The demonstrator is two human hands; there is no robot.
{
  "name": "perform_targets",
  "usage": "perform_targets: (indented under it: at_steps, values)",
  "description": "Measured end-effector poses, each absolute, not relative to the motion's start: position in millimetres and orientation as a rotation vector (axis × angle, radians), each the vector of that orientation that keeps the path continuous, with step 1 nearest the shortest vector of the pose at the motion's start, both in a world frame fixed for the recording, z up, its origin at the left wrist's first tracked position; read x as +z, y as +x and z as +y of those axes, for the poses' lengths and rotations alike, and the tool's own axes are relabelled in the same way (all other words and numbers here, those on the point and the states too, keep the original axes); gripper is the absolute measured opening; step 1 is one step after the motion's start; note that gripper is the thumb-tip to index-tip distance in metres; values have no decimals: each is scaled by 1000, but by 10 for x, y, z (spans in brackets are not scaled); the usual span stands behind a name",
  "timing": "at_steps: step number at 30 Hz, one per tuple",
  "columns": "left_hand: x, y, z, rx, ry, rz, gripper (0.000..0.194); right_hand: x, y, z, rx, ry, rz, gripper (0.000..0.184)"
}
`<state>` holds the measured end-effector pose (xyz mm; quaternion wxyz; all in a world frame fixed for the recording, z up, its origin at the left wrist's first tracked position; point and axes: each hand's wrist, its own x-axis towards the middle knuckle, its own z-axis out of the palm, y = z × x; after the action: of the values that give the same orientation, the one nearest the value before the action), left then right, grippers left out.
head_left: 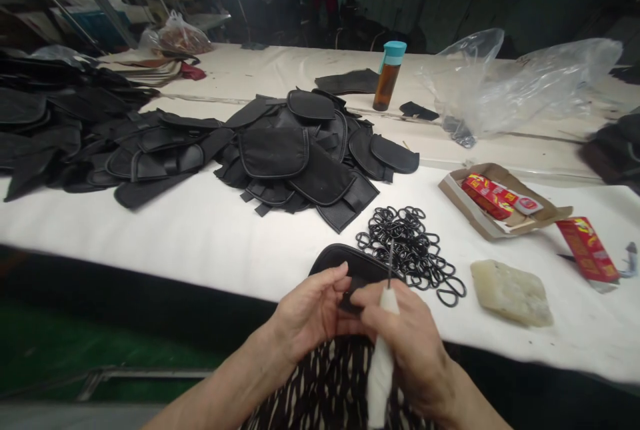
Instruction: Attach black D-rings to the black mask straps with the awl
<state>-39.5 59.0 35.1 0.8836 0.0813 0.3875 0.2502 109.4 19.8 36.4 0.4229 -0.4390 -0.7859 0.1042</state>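
Note:
At the table's front edge my left hand is closed on a black leather flap piece with rounded, piped corners. An awl with a white wrapped handle and a thin metal shaft sits in my right hand, its shaft pointing away from me. The right fingers also meet the flap piece close to the left fingertips, and what lies between them is hidden. Just beyond my right hand is a heap of black metal D-rings, partly behind the awl's shaft.
A large pile of black leather pieces spreads across the table's middle and left. On the right lie a yellowish waxy block, an open cardboard box with red packets and another red packet. Behind stand a bottle and a plastic bag.

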Motion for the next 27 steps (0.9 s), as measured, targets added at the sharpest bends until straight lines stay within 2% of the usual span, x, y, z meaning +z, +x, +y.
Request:
perform_targets:
  at_steps: [3, 6, 11, 18, 23, 27]
  values:
    - [348, -363, 597, 540, 224, 899, 18, 421, 1006, 136, 96, -839, -2082, 27]
    - [343, -316, 577, 527, 331, 955, 19, 456, 976, 115, -40, -696, -2132, 25]
    - [325, -296, 525, 388, 323, 1020, 20, 449, 982, 37, -59, -699, -2289, 24]
    - [397, -320, 524, 374, 269, 1044, 8, 454, 1003, -22, -89, -717, -2413, 23]
    - [482, -318, 535, 342, 225, 1044, 13, 496, 1064, -6, -199, -649, -2488, 24]
    - [500, -340, 521, 407, 210, 968, 10, 540, 1104, 72, -89, -640, -2445, 24]
